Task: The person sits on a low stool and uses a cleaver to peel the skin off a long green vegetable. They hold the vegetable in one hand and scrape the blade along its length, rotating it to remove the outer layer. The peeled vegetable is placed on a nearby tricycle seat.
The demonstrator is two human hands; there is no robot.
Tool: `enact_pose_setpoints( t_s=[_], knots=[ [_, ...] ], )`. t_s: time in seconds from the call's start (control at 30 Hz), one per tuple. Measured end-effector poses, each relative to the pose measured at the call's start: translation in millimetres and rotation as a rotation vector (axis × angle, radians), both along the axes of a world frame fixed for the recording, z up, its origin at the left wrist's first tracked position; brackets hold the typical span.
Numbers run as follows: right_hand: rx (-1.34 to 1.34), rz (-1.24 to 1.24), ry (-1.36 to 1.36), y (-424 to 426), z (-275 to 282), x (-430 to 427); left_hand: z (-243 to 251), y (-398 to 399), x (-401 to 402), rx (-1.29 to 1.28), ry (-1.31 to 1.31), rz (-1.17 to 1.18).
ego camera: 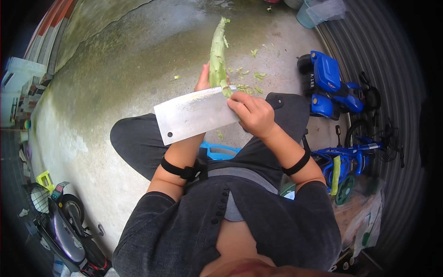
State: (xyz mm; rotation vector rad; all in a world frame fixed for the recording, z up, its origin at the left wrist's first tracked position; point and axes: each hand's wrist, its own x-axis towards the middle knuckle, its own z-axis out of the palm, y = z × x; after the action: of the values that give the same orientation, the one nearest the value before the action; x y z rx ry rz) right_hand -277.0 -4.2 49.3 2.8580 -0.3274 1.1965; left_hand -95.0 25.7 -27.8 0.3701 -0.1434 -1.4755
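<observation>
In my left hand point(203, 79) is a long pale-green stem, which looks like celtuce point(217, 55); it points away from me, with loose strips of skin along it. My right hand point(254, 112) grips a broad metal cleaver point(195, 114) near its handle end, the dark handle partly hidden. The blade lies across the near end of the stem, its holed corner to the left. A curled piece of peel point(226, 90) is at the blade's upper edge by my right fingers. Green peelings point(244, 88) lie on the concrete floor beyond my hands.
To the right stand a blue toy vehicle point(325, 72) and a blue bicycle point(346, 152) before a corrugated wall. Another green stem point(335, 176) lies by the bicycle. A parked scooter point(67, 235) is at the lower left. A light-blue bucket point(307, 15) stands at the upper right.
</observation>
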Motion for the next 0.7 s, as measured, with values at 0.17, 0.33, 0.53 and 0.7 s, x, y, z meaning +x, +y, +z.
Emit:
enact_pose_setpoints(
  t_s=[0.17,0.33,0.53,0.7],
  knots=[
    [-0.010,0.055,-0.005,7,0,-2,7,0,0,0.073,-0.092,0.051],
    [-0.045,0.033,0.017,9,2,-4,14,1,-1,0.108,-0.087,0.065],
    [0.046,0.012,0.005,0,7,-2,23,4,-5,0.113,-0.057,0.077],
    [0.097,0.068,-0.047,0,16,-7,27,3,-6,0.142,-0.056,0.066]
  ],
)
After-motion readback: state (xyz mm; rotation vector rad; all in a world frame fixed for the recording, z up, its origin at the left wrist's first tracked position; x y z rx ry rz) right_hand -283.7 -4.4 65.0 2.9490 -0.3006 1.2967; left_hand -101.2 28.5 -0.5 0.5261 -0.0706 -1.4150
